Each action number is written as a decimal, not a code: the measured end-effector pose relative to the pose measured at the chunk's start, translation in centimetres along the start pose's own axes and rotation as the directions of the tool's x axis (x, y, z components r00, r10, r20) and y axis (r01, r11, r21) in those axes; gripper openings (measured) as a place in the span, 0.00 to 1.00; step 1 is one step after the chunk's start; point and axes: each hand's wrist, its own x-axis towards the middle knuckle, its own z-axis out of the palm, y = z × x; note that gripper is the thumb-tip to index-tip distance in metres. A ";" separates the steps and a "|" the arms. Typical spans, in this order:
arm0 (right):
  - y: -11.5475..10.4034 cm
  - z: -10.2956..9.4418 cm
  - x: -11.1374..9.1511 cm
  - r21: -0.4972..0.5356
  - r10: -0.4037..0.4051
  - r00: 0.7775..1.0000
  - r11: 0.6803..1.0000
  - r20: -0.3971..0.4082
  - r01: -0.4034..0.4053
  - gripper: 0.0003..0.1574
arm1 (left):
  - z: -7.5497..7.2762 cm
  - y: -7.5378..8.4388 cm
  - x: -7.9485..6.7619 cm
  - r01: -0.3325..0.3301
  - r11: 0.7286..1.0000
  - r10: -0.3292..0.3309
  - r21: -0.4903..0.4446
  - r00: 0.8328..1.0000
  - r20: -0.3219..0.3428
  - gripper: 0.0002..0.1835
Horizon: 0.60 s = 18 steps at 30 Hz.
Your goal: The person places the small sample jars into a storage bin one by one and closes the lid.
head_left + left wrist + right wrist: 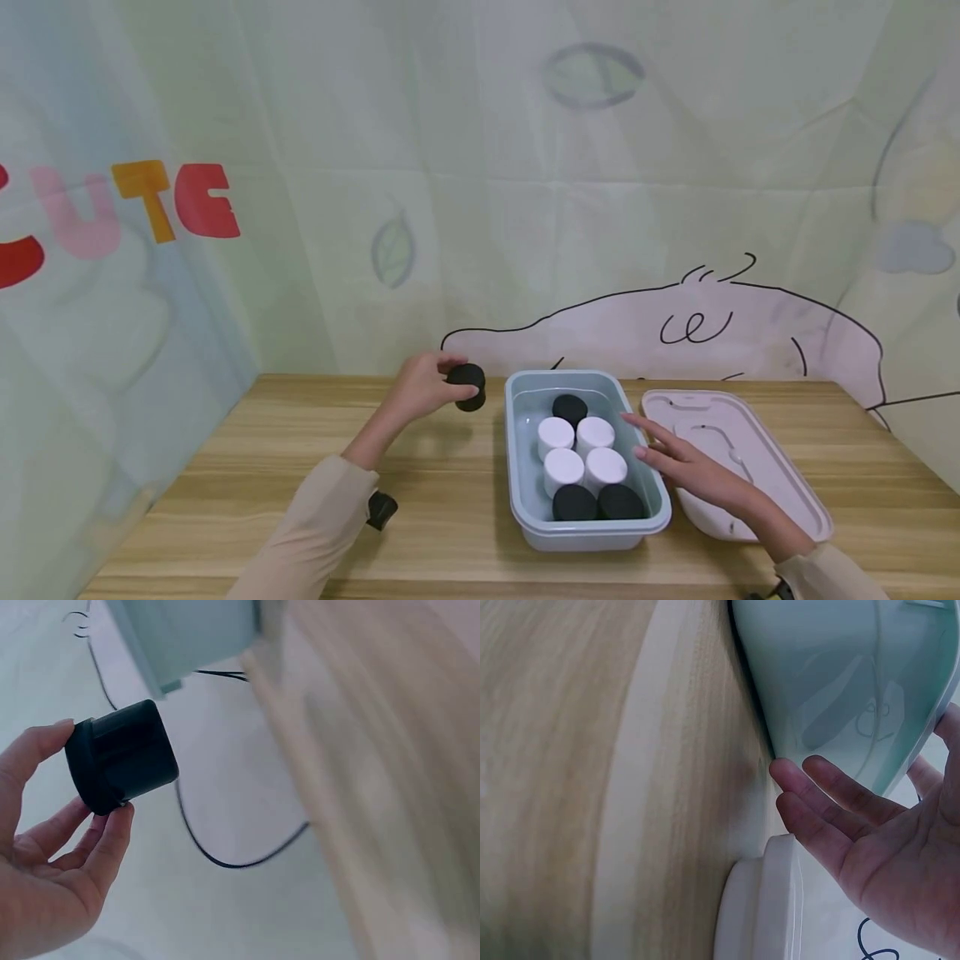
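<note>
My left hand (424, 387) pinches a small black lidded jar (470, 387) between thumb and fingers, left of the light blue plastic box (588, 539). In the left wrist view the jar (127, 757) is tilted, its wider lid toward the palm, and it hangs above the table. Inside the box stand several white jars (563, 469) and three black ones (574, 503), grouped toward its near end. My right hand (697, 475) is at the box's right rim; the right wrist view shows its fingers (847, 787) extended loosely beside the outer wall.
A pale pinkish box lid (780, 467) lies on the wooden table (450, 533) right of the box, partly under the right forearm. Behind the table's back edge hangs a printed cloth (480, 208) with coloured letters and line drawings.
</note>
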 end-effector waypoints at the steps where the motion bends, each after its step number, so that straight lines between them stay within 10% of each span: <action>1: 0.0 0.0 0.0 0.000 0.000 1.000 1.000 -0.001 0.000 0.35 | 0.0 0.4 0.1 -0.002 1.000 0.002 -0.002 1.000 -0.003 0.25; 18: 0.0 0.0 0.1 0.016 0.007 1.000 1.000 0.000 -0.007 0.36 | 2.6 4.8 1.6 -0.036 0.998 0.037 -0.050 0.999 0.020 0.24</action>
